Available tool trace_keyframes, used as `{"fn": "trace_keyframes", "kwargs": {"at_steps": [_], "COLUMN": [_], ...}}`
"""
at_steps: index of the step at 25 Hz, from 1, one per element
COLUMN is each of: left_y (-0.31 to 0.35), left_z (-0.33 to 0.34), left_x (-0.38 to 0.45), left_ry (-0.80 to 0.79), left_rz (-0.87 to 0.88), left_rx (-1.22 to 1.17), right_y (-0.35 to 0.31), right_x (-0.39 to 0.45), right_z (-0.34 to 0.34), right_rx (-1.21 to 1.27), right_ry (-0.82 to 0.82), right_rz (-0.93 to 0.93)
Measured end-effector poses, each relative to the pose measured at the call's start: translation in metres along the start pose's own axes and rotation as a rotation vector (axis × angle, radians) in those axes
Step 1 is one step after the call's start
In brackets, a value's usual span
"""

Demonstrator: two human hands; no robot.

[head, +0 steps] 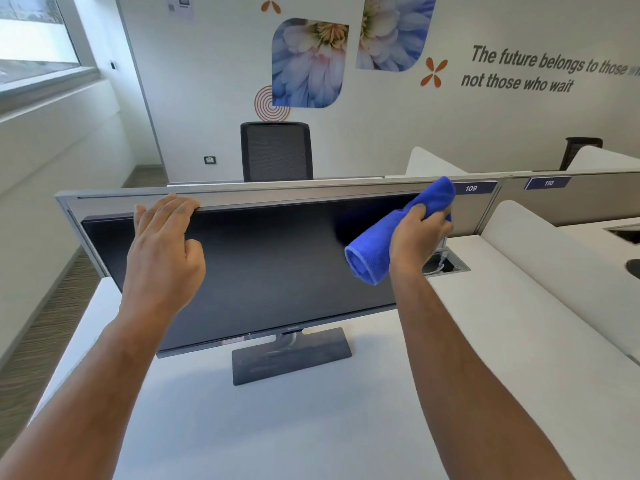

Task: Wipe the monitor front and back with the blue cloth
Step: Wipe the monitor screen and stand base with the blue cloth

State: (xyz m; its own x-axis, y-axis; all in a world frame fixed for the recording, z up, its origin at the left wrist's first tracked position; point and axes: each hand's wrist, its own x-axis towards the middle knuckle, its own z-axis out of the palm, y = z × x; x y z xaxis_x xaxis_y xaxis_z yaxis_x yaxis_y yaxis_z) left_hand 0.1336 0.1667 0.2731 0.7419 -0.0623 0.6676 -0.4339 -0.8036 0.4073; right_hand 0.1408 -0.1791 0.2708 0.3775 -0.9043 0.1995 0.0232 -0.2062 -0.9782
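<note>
A wide black monitor (277,268) stands on a flat grey base (292,355) on the white desk, its dark screen facing me. My left hand (164,247) rests on the monitor's top edge near its left end, fingers curled over the rim. My right hand (417,233) grips a bunched blue cloth (381,247) and holds it against the upper right corner of the screen. The cloth sticks out above and below my fist and covers that corner. The monitor's back is hidden.
A grey partition (311,190) runs just behind the monitor, with labels 109 and 110. A black office chair (277,150) stands beyond it. A cable opening (445,265) sits in the white desk (242,427) right of the monitor. White dividers rise at the right.
</note>
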Motion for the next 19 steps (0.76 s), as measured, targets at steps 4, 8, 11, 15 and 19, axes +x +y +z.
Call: {"fn": "trace_keyframes", "kwargs": {"at_steps": [4, 8, 11, 15, 19], "left_y": [0.001, 0.003, 0.004, 0.003, 0.002], "left_z": [-0.001, 0.001, 0.002, 0.003, 0.004], "left_x": [-0.003, -0.005, -0.006, -0.006, -0.006], "left_ry": [0.011, 0.030, 0.042, 0.052, 0.050], "left_rz": [-0.013, -0.009, -0.013, -0.001, -0.007], "left_rx": [0.001, 0.010, 0.016, 0.027, 0.022], "right_y": [0.063, 0.130, 0.193, 0.159, 0.136], "right_x": [-0.003, -0.018, -0.027, -0.090, -0.106], "right_z": [0.007, 0.023, 0.051, 0.049, 0.055], "right_rx": [0.054, 0.101, 0.164, 0.228, 0.152], "right_ry": [-0.002, -0.100, -0.119, -0.238, -0.267], "right_rz": [0.300, 0.648, 0.751, 0.829, 0.755]}}
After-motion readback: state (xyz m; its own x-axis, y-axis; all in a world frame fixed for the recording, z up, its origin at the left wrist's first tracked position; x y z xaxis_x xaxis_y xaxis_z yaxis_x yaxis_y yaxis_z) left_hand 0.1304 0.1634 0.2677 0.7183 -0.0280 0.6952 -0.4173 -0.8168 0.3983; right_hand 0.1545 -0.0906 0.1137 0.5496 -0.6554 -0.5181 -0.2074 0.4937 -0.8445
